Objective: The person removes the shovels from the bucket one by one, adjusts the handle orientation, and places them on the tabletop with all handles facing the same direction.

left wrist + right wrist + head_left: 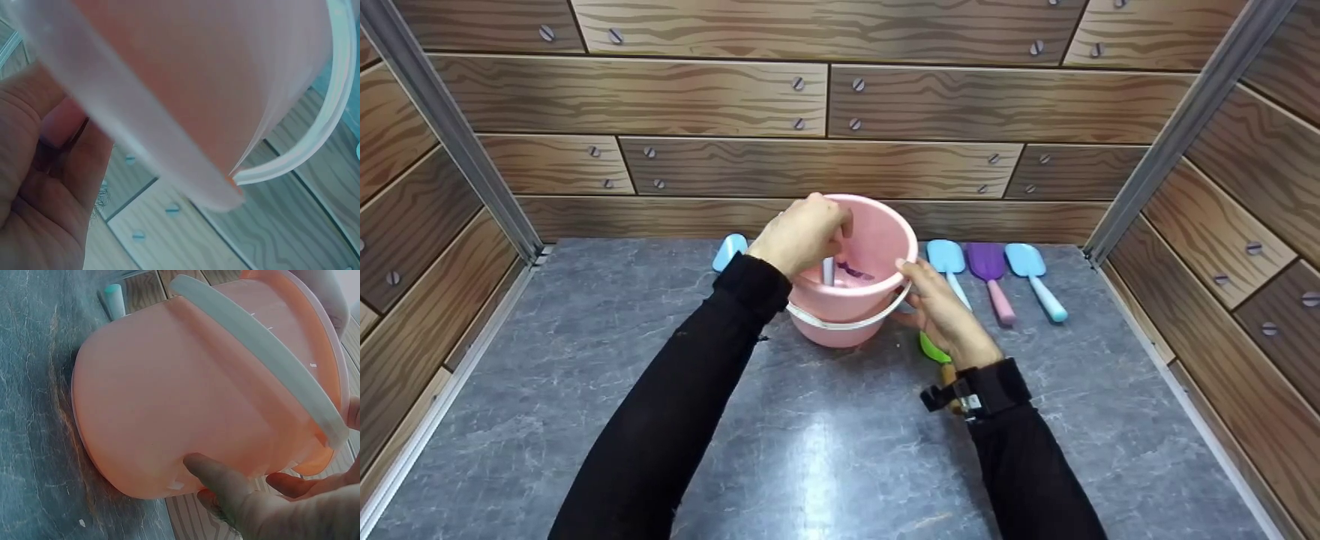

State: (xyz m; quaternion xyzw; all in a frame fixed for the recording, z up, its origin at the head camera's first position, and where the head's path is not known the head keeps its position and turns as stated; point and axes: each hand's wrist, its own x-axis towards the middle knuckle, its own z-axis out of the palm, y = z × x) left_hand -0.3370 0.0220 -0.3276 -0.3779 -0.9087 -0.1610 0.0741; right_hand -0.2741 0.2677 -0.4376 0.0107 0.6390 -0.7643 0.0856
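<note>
A pink bucket (840, 330) with a white handle (855, 324) stands on the grey surface. My left hand (804, 234) reaches over its rim from the left, fingers curled at the top of a pale, upright tool handle (829, 271) inside. The rim hides this grip in the left wrist view. Something dark purple (855, 272) shows at the bucket's bottom. My right hand (941, 311) holds the bucket's right side, thumb on the rim and fingers along the outer wall. In the right wrist view, fingers (216, 478) touch the bucket's side.
Right of the bucket lie a blue toy shovel (946, 257), a purple one with a pink handle (987, 261) and another blue one (1026, 260). A green shovel (934, 349) is partly under my right wrist. A blue blade (730, 252) shows at left. Wood-patterned walls (825, 165) enclose the surface.
</note>
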